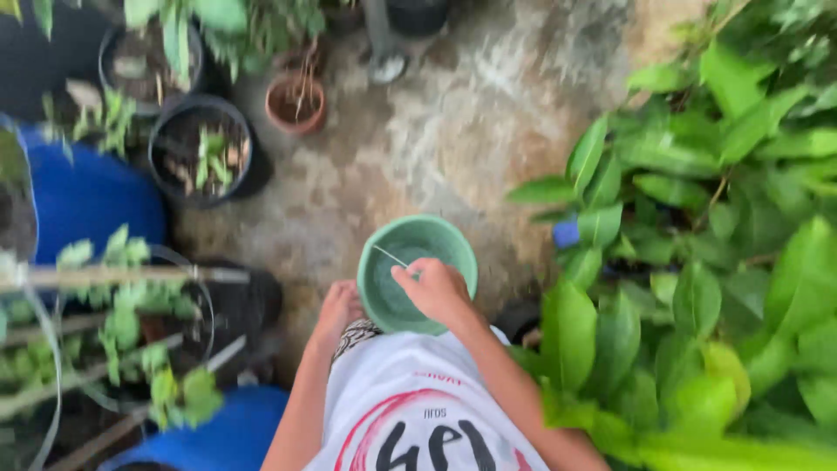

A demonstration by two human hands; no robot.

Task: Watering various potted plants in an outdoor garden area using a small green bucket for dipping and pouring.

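A round green bowl [417, 249] sits low in front of me, over the concrete ground. My right hand [433, 288] reaches over its near rim with fingers closed on a thin pale stick [390, 255] that pokes into the bowl. My left hand [336, 310] rests lower left of the bowl, next to its rim; I cannot see whether it grips the bowl. My white printed shirt [418, 410] fills the bottom centre.
Black plant pots [202, 150] and a small terracotta pot [296, 103] stand at the upper left. Blue barrels [87, 196] lie left and bottom left. Large green leaves [697, 288] crowd the right side. Thin poles cross the left.
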